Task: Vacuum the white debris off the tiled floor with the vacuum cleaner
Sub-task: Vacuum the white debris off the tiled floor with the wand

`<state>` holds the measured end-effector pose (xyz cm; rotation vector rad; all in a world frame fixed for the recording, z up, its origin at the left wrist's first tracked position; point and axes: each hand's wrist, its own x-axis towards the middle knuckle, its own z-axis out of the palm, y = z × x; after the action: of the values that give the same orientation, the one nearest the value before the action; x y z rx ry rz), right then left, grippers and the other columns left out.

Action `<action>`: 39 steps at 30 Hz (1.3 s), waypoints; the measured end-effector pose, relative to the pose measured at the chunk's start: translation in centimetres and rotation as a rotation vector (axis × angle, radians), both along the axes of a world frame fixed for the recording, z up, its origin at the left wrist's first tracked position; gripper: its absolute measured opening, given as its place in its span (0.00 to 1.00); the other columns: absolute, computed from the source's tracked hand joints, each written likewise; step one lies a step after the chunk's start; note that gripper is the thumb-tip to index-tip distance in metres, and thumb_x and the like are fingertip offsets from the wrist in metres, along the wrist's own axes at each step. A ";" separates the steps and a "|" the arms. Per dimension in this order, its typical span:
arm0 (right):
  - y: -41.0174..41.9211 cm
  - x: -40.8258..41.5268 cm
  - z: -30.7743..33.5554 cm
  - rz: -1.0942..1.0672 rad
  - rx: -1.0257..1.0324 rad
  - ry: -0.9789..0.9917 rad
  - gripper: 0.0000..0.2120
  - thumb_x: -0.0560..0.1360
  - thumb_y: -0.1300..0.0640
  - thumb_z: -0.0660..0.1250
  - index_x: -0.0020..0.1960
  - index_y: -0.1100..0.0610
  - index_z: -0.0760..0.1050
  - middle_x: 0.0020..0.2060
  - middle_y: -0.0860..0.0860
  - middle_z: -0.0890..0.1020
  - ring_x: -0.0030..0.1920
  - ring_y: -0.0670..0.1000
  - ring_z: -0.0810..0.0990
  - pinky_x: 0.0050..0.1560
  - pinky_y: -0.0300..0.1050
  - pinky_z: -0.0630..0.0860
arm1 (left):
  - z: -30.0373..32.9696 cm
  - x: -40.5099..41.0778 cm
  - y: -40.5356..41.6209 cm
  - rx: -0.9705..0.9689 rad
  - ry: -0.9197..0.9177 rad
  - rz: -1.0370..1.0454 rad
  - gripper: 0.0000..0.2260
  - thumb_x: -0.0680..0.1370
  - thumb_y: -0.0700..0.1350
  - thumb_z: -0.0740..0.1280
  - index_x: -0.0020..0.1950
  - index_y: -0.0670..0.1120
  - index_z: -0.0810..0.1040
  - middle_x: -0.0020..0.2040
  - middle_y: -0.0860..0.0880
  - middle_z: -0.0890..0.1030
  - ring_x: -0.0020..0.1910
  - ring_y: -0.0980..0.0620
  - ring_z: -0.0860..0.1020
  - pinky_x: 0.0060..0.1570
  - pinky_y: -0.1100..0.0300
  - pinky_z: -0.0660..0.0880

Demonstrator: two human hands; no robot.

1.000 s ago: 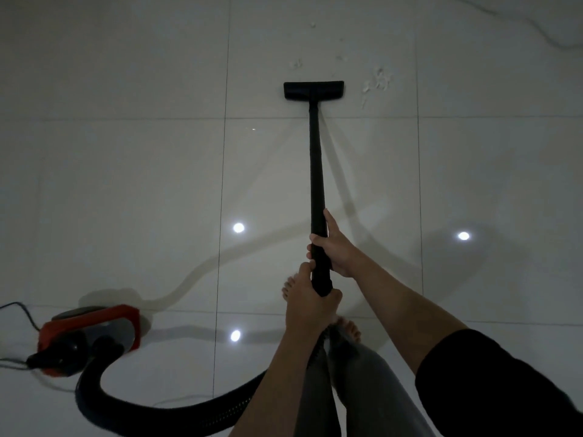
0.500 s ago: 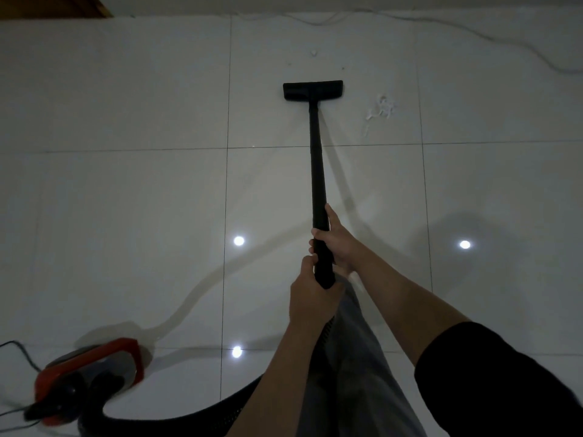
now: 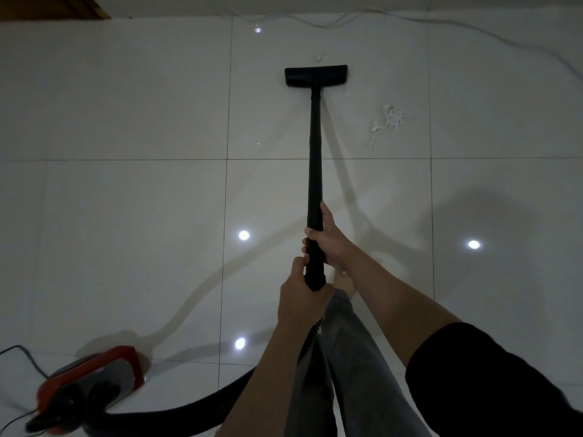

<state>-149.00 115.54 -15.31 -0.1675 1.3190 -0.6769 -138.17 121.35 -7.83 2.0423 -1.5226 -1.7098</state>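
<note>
Hands share one long black vacuum wand (image 3: 315, 171): the right hand (image 3: 326, 244) is wrapped around the tube higher up, fingers curled round it and thumb lying along the shaft, while the left hand (image 3: 303, 298) grips the tube's lower end just below, fingers closed round it where the ribbed black hose (image 3: 202, 411) joins. Far ahead of both hands, the flat black rectangular floor nozzle (image 3: 316, 75) sits on the glossy white tiled floor (image 3: 126, 200). A scattered clump of white debris (image 3: 387, 119) lies ahead and to the right of the right hand, beside the wand but apart from the nozzle; a smaller white fleck (image 3: 319, 57) sits just beyond the nozzle's far edge. Behind and left of the left hand, the red and black canister vacuum body (image 3: 91, 386) rests on the floor, blurred, with the hose curving from it toward the hands. Grey trouser legs (image 3: 347, 357) show beneath the forearms.
</note>
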 end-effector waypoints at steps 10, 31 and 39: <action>-6.1 -3.5 -0.7 0.052 -0.007 0.010 0.39 0.81 0.65 0.60 0.77 0.36 0.44 0.43 0.54 0.73 0.38 0.50 0.76 0.39 0.43 0.79 | -1.4 -3.3 -5.6 0.003 -0.002 0.027 0.18 0.73 0.42 0.69 0.59 0.51 0.66 0.41 0.48 0.80 0.33 0.50 0.78 0.35 0.60 0.76; -17.1 -5.8 -2.5 0.021 -0.026 -0.024 0.40 0.81 0.67 0.59 0.77 0.35 0.43 0.41 0.55 0.72 0.37 0.51 0.74 0.41 0.46 0.80 | -3.9 -5.2 -16.6 0.029 -0.024 0.016 0.19 0.74 0.45 0.70 0.61 0.54 0.67 0.41 0.50 0.80 0.33 0.52 0.80 0.33 0.63 0.77; -20.3 -5.5 -2.9 0.012 -0.007 -0.005 0.40 0.81 0.67 0.60 0.76 0.33 0.44 0.42 0.55 0.72 0.37 0.50 0.75 0.40 0.45 0.80 | -4.6 -4.7 -20.0 0.046 -0.023 -0.020 0.20 0.73 0.44 0.70 0.60 0.55 0.66 0.41 0.51 0.80 0.29 0.53 0.79 0.34 0.57 0.79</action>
<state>-154.46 95.19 -18.23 -0.1792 1.3097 -0.6712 -142.90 101.36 -12.46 2.0827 -1.5297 -1.7511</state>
